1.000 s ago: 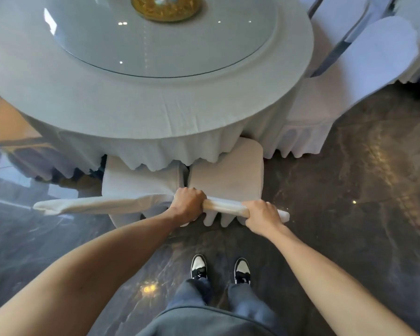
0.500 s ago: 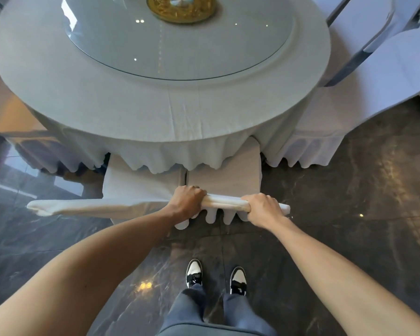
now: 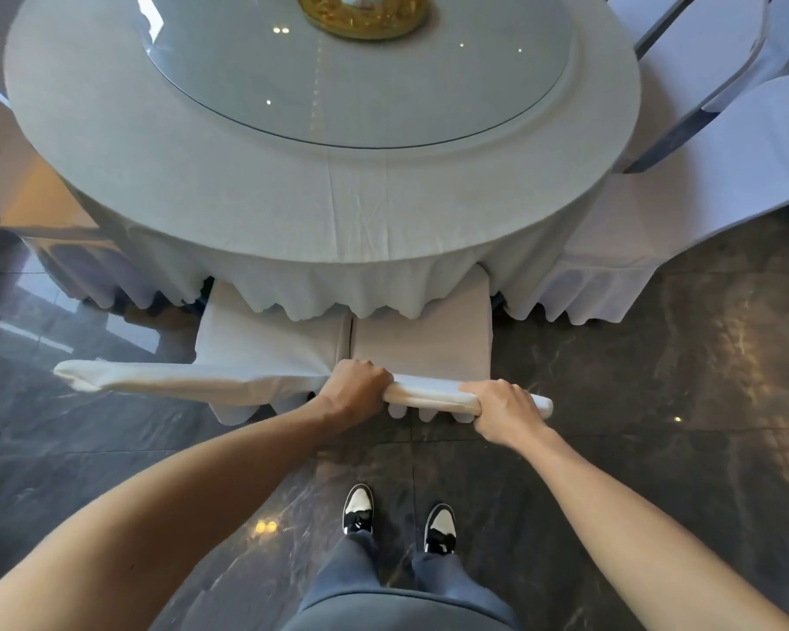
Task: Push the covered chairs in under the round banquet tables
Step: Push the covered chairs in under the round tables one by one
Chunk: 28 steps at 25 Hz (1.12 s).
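Note:
Two white-covered chairs stand side by side in front of me, their seats partly under the round table's [image 3: 201,189] hanging cloth. The right chair [image 3: 424,343] has both hands on the top of its back: my left hand [image 3: 358,387] is closed on its left end, my right hand [image 3: 504,409] on its right end. The left chair [image 3: 265,343] shows its back top as a long white edge stretching left of my left hand. A glass turntable [image 3: 338,84] with a gold centrepiece [image 3: 363,13] lies on the table.
Another covered chair [image 3: 657,230] stands at the table's right side, with more white covers and a metal frame behind it. A covered chair [image 3: 24,207] sits at the left. The floor is dark polished stone; my feet [image 3: 397,516] stand just behind the chairs.
The chairs have slid forward; more of both seats is hidden under the tablecloth. I have stepped closer and the whole table has come nearer in view. Both hands keep their grip.

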{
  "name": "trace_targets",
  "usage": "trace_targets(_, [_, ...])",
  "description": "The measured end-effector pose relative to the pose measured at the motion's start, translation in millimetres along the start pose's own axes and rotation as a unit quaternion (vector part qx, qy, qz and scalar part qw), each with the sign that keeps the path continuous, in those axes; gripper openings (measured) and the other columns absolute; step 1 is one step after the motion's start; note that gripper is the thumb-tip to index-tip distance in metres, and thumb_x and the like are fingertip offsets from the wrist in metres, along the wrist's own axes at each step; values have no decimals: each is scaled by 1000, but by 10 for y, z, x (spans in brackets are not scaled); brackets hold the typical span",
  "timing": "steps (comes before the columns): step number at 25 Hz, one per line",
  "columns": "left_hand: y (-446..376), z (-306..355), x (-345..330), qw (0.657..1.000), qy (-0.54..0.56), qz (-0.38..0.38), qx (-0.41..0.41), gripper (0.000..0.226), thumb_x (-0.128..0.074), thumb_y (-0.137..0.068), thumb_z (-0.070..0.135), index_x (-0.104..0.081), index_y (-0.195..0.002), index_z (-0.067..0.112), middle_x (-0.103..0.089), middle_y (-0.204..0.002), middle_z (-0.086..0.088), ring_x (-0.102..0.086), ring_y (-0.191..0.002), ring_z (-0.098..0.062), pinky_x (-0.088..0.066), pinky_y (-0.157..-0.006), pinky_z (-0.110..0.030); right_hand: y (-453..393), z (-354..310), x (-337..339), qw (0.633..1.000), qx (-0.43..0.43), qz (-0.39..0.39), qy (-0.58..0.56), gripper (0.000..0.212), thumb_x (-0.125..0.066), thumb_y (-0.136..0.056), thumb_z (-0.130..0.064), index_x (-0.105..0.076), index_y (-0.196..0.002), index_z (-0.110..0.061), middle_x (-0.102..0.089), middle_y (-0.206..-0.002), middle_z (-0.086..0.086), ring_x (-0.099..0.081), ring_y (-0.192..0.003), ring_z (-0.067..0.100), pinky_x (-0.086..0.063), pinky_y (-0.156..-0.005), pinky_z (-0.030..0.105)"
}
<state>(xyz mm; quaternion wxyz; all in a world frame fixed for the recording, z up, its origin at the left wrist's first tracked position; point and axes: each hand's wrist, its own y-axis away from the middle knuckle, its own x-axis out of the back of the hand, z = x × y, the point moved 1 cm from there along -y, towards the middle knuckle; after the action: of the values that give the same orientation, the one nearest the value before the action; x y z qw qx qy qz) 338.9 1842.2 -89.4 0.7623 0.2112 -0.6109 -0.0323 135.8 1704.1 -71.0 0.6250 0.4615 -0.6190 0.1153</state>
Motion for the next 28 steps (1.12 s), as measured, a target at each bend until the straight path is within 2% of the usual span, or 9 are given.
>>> trace_targets(2, [182,-145,141,997,71,19,-3,23,-67,-80,25,-72,-103,25,-74,-89,0,-69,-83,-25,-49,-65,-32,-15,-3,47,1000,7,-10,19,34,-64,-76,-15,-60,-104,-33,-66,-94,1,-62,-90,28,-38,-69,34])
trace_targets(3, [305,-283,200,996,86,39,7,36,-72,-80,33,-70,-115,27,-74,-99,1,-69,-89,-24,-50,-69,-32,-22,-6,61,999,12,-9,33,35,-63,-76,-15,-59,-105,-33,-66,-96,0,-62,-91,27,-36,-71,34])
trace_targets(5, [566,-659,280,996,58,53,44,67,-76,-74,52,-58,-134,28,-70,-119,4,-68,-100,-20,-52,-78,-33,-25,-57,86,998,25,7,53,34,-62,-74,-17,-58,-104,-31,-66,-96,-1,-61,-91,27,-33,-71,34])
trace_targets(7, [835,-1054,300,995,-8,30,99,76,-76,-68,59,-55,-136,31,-70,-117,6,-67,-97,-17,-52,-76,-32,-47,-219,82,997,51,32,47,34,-62,-72,-22,-57,-104,-29,-66,-96,-2,-61,-90,26,-37,-70,34])
trace_targets(11, [1119,-1456,193,984,-91,-15,151,42,-65,-78,27,-62,-120,30,-70,-103,6,-66,-88,-19,-51,-73,-35,-131,-791,-44,987,133,53,75,46,-61,-72,-17,-55,-117,-22,-65,-103,-1,-60,-93,26,-47,-79,39])
trace_targets(13, [1097,-1541,200,976,-112,-3,186,31,-61,-82,19,-68,-111,28,-71,-96,3,-67,-83,-20,-51,-72,-34,-172,-997,-110,986,103,55,116,54,-64,-75,-11,-50,-126,-18,-63,-110,2,-60,-98,27,-47,-82,41])
trace_targets(16, [1009,-1515,230,967,-166,-36,192,22,-60,-80,18,-72,-97,25,-71,-86,2,-67,-76,-18,-48,-66,-29,-214,-1043,-109,986,42,47,155,37,-62,-80,-6,-52,-115,-18,-67,-102,4,-64,-92,29,-48,-72,40])
trace_targets(21, [968,-1459,167,971,-147,-27,187,20,-62,-78,18,-72,-95,23,-71,-82,1,-66,-72,-19,-51,-66,-31,-203,-855,-38,981,88,37,167,30,-59,-75,-7,-55,-103,-18,-70,-89,5,-67,-79,32,-50,-66,38])
trace_targets(28, [921,-1213,91,976,-109,1,189,20,-61,-75,19,-72,-91,26,-71,-78,1,-66,-71,-20,-36,-60,-29,-219,-602,38,979,80,31,186,29,-64,-69,-11,-56,-95,-20,-70,-81,3,-67,-70,31,-50,-60,36])
